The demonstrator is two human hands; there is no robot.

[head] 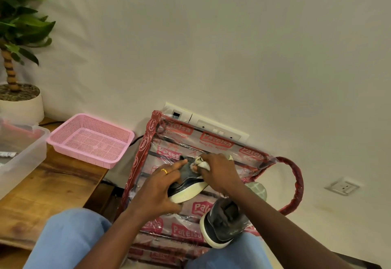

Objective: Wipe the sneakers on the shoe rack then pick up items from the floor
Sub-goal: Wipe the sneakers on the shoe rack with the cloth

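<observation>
Right hand (220,170): fingers bunched round a white cloth (202,164), pressing it on the held sneaker (190,185).
Left hand (158,190): grips that sneaker's sole, forefinger stretched out.
Held sneaker: above the middle of the plastic-wrapped shoe rack (146,142).
Second sneaker (224,222): on the rack's near right corner.
Progress: first wipe under way, I'd say; floor pick-up not yet begun.

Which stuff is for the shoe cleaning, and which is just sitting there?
For the job: sneaker in the left hand, cloth in the right hand, second sneaker, shoe rack.
Just lying about: pink basket, clear box, potted plant.
</observation>
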